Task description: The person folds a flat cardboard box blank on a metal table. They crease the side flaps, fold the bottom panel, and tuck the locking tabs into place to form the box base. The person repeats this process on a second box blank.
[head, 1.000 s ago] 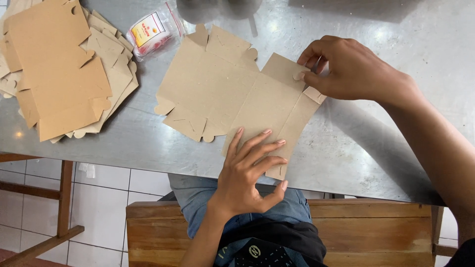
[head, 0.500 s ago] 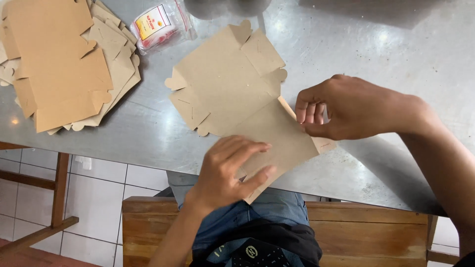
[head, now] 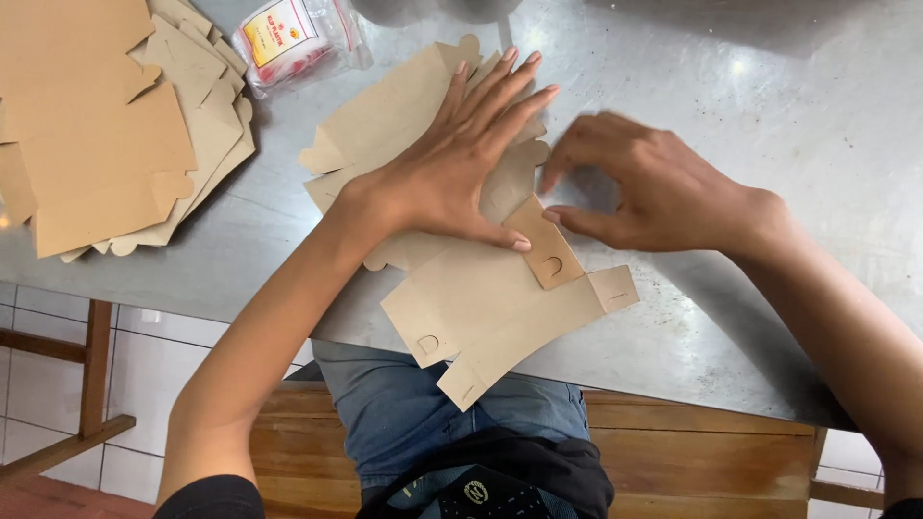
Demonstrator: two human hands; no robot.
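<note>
Stack of flat brown die-cut cardboard sheets (head: 96, 135) at far left of grey metal counter (head: 769, 115) | clear plastic packet with red-yellow label (head: 298, 38) behind | left hand (head: 452, 173) spread flat, pressing unfolded brown cardboard box blank (head: 481, 298) at counter's near edge | right hand (head: 654, 192), grip loosely open, thumb tip touching folded flap.

A grey metal tabletop (head: 769, 115) fills most of the view — scuffed, with a bright glare spot near its far edge. Below its near edge stands a wooden bench (head: 692, 452); white floor tiles (head: 38, 384) show at left.
</note>
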